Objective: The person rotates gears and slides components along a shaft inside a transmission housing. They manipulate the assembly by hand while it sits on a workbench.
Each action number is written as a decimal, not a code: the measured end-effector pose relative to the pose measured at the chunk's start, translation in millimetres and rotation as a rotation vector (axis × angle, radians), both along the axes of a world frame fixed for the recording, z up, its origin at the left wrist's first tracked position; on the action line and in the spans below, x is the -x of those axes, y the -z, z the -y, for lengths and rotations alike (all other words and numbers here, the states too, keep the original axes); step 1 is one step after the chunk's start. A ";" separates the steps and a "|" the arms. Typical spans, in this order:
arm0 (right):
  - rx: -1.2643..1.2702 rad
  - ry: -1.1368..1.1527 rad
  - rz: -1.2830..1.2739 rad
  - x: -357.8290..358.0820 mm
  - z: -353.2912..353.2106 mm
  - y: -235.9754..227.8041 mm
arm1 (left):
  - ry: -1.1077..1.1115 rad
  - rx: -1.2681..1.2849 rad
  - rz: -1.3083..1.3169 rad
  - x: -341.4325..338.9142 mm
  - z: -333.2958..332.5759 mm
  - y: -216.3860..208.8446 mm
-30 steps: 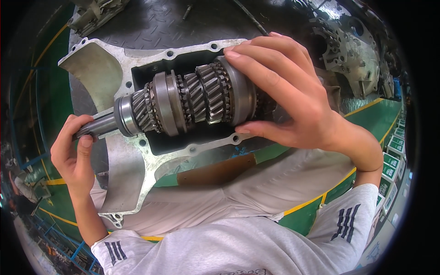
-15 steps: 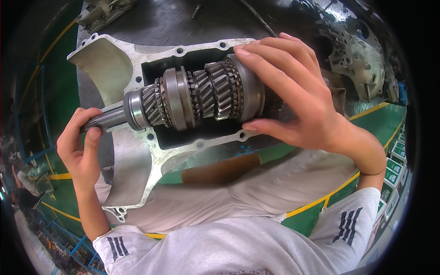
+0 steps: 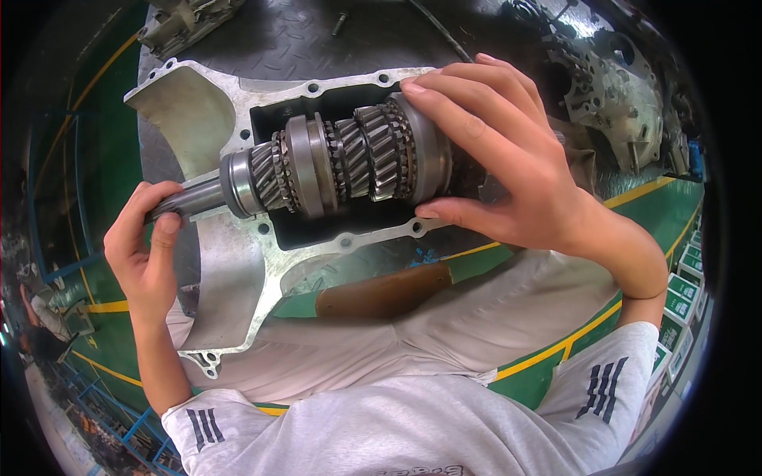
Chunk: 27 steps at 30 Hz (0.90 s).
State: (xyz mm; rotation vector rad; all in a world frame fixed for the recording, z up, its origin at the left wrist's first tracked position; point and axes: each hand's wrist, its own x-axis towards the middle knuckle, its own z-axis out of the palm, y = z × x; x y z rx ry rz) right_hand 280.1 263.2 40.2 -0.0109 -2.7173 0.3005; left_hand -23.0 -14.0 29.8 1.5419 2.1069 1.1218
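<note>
A steel gear shaft [image 3: 347,159] with several helical gears and rings lies lengthwise over the dark opening of an aluminium gearbox housing [image 3: 274,264]. My left hand [image 3: 145,246] is closed round the thin splined end at the left, thumb below and fingers above. Over the wide ring at the shaft's right end, my right hand [image 3: 508,155] is clasped, with fingertips on the far side and the thumb on the near side. The shaft's far right end is mostly hidden behind that hand. How deep the shaft sits in the housing I cannot tell.
Beyond the housing, a bolt [image 3: 340,24] and a long thin rod [image 3: 441,30] lie on the dark textured table. Another metal casting [image 3: 619,103] stands at the far right, and one more [image 3: 186,28] at the far left. A brown stool seat [image 3: 383,291] shows below the housing.
The left end of the shaft and my left hand have shifted slightly right, along with the housing's left part. My right hand has moved a little left. Both grips stay the same.
</note>
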 end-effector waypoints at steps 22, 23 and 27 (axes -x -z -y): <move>0.129 0.012 0.104 -14.9 -18.5 -34.2 | 0.369 0.083 -0.640 -56.9 -86.5 -55.3; 0.039 0.099 0.113 -24.1 -21.6 -28.5 | 0.345 0.022 -0.620 -51.1 -86.3 -54.4; 0.005 0.329 0.183 -57.5 -19.3 26.3 | 0.083 0.080 -0.454 -37.2 -51.2 -52.1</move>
